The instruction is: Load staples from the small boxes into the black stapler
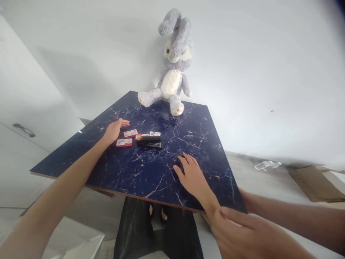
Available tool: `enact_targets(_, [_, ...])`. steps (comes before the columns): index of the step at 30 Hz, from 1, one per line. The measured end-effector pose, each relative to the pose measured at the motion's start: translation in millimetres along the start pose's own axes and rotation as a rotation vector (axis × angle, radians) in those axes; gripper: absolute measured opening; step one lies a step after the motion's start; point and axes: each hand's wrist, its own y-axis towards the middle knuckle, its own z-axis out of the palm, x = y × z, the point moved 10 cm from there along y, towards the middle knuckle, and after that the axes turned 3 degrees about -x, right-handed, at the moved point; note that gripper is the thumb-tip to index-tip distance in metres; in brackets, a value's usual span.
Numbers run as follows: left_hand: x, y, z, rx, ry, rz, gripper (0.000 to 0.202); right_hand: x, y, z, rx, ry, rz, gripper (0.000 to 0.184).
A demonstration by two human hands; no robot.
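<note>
My left hand (113, 131) rests on the dark blue marbled table (151, 176), fingers stretched out, just left of several small red-and-white boxes (124, 143). A black stapler (149, 141) with an orange part lies against the boxes near the table's middle, its jaw end to the right. My right hand (192, 176) is spread over the right part of the tabletop, apart from the stapler and holding nothing. Another person's hand (239, 230) overlaps my right wrist in view; I cannot tell whether it grips it.
A grey plush rabbit (172, 81) sits at the table's far edge against the white wall. Another person's second arm (285, 216) reaches to the right corner. On the floor at right lie a clear plastic bottle (267, 165) and cardboard (314, 183). A cabinet handle (24, 130) shows at left.
</note>
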Motion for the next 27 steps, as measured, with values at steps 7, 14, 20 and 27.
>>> enact_targets(7, [-6.8, -13.3, -1.1, 0.004, 0.002, -0.055, 0.085, 0.4, -61.6, -19.1, -0.186, 0.064, -0.095, 0.040])
enact_targets(14, [-36.4, -40.4, -2.8, 0.027, 0.031, -0.020, 0.077, -21.4, -99.4, -38.7, -0.341, 0.086, -0.105, 0.030])
enact_targets(20, [-60.4, -60.4, -17.0, 0.137, 0.247, 0.066, 0.054, -71.2, -86.0, -71.1, -0.372, -0.017, 0.007, 0.034])
enact_targets(27, [-59.1, -55.2, -29.8, 0.178, 0.394, 0.096, 0.056, -88.3, -52.1, -50.2, -0.102, -0.128, 0.045, 0.045])
